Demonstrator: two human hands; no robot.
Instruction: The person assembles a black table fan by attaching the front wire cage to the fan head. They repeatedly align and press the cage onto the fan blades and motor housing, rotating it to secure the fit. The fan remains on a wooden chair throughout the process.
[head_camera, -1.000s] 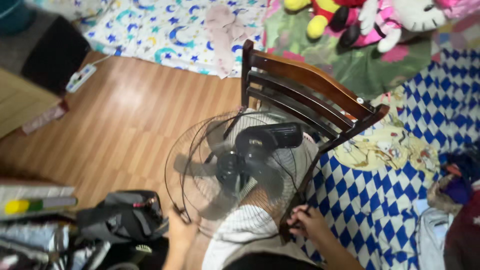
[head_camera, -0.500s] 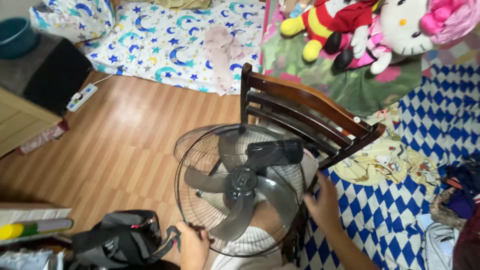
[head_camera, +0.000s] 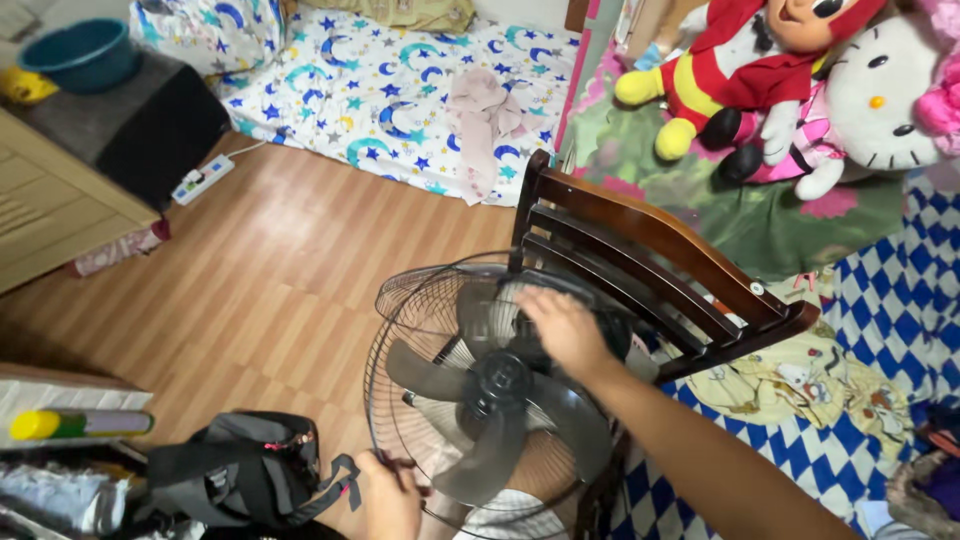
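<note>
Grey-bladed fan (head_camera: 495, 395) with black wire cage, propped on chair (head_camera: 650, 260) over wood floor (head_camera: 250, 270). Right hand (head_camera: 560, 328) laid flat, fingers spread, on top of fan's motor housing. Left hand (head_camera: 392, 500) pinched on cage's lower rim. Looks like steadying the fan; shifting it needs firm hold both sides. Chair back crowds behind; black bag (head_camera: 245, 470) just beside left hand; bed (head_camera: 800, 410) to right.
</note>
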